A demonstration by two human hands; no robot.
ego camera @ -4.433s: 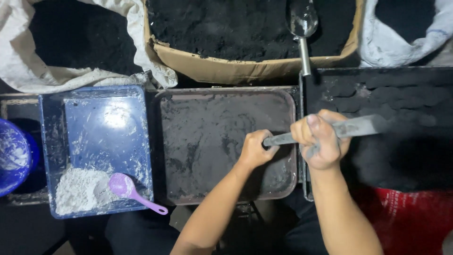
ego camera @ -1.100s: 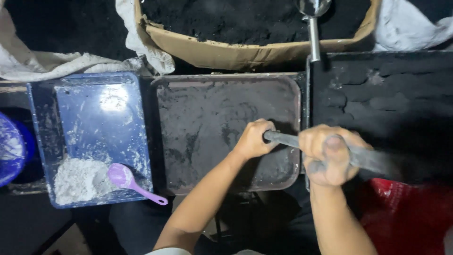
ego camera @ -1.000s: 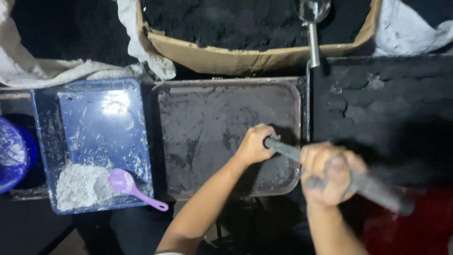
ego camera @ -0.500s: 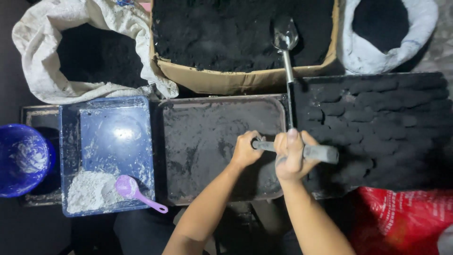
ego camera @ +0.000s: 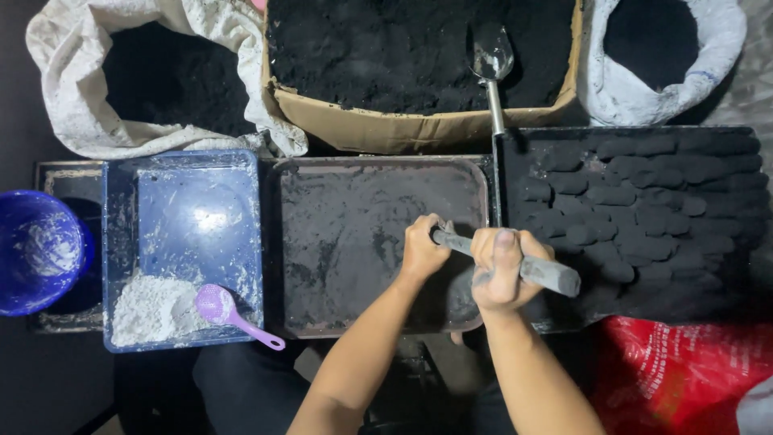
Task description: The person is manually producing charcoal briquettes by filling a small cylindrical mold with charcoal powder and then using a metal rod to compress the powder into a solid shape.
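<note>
Head cam is looking straight down on a grey metal tube (ego camera: 515,264), and both hands are gripping it. It's lying nearly level, its long axis sloping from upper left down to lower right, over the right edge of the dark soot-dusted tray (ego camera: 354,242). The left hand (ego camera: 423,248) is wrapping the near-left end, fingers closed on it. The right hand (ego camera: 501,270) is clamping the middle, so the free end is poking out toward the rows of black briquettes (ego camera: 636,201) just to the right.
</note>
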